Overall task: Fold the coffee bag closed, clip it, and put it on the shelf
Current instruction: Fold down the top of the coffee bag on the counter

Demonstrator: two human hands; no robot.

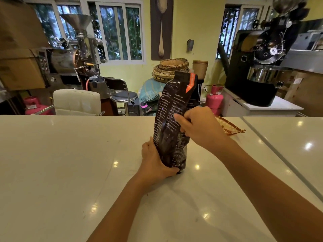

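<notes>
Early stage, by the look of it. Tall glossy dark-brown foil coffee bag (pixel 172 123) upright at frame centre on white polished counter (pixel 70 163). Left hand (pixel 155 161) clasping base; right hand (pixel 197 126) pinching mid-edge. Top unfolded; no clip or shelf visible.

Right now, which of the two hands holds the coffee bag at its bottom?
The left hand grips the coffee bag near its base on the counter; the right hand pinches it higher, at mid-height.
</notes>
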